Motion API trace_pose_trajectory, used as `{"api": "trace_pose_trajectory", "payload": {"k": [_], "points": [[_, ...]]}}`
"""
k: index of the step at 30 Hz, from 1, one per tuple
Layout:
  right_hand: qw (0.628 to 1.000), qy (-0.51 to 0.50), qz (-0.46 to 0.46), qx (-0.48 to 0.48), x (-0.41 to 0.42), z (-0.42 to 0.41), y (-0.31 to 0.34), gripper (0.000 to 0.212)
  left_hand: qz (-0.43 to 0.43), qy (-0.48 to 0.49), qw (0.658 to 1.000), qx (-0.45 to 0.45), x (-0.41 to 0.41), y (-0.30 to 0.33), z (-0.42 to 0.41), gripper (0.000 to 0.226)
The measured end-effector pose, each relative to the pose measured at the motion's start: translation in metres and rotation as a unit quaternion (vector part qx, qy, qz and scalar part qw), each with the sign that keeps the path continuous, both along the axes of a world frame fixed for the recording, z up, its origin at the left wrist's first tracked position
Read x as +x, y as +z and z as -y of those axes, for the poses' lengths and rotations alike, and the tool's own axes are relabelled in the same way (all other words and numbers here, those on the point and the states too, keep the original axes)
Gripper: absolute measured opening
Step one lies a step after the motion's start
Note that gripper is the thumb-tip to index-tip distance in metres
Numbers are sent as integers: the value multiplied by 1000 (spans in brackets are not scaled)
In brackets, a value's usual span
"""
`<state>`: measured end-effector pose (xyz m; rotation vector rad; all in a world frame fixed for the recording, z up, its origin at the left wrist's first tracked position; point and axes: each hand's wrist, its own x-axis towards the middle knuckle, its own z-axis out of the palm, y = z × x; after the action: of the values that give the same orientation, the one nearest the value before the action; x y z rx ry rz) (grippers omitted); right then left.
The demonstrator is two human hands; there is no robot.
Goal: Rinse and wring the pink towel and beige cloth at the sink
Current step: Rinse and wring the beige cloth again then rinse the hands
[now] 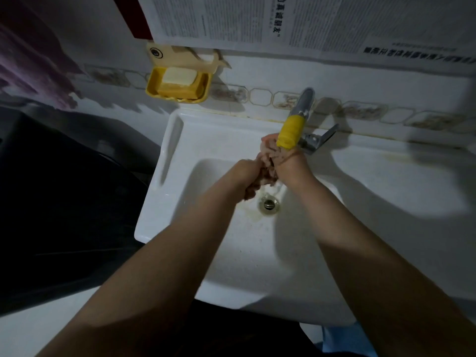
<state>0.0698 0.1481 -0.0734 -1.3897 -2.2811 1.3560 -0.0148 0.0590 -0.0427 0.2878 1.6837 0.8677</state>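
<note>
Both my hands hold one bunched wet cloth (268, 161) over the white sink basin (206, 176), right under the yellow-tipped faucet spout (289, 134). The cloth looks pinkish beige in the dim light; I cannot tell whether it is the towel or the beige cloth. My left hand (247, 173) grips its lower end near the drain (268, 204). My right hand (289, 161) grips the upper end beside the spout. The cloth is twisted between them. Water trickles toward the drain. No second cloth shows.
A yellow soap dish with a pale soap bar (177, 83) hangs on the tiled wall at upper left. The faucet's metal lever (322, 139) sticks out right of the spout. Newspaper (283, 21) covers the wall above. A dark object (51, 202) stands left of the sink.
</note>
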Motion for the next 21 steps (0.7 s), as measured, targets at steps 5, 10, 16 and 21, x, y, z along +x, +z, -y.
{"api": "trace_pose_trajectory", "payload": {"k": [5,10,16,21], "points": [[999,12,41,8,27,-11,5,15,-94,-268,958,-33,-32,2,22,45],[978,-10,-23,-209,41,-12,14,31,-56,-89,992,73,-46,0,21,35],[957,-76,-42,-278,56,6,9,12,-97,125,984,82,-33,-11,6,29],[886,-243,-272,-286,21,45,18,20,37,183,980,73,1,-15,10,27]]}}
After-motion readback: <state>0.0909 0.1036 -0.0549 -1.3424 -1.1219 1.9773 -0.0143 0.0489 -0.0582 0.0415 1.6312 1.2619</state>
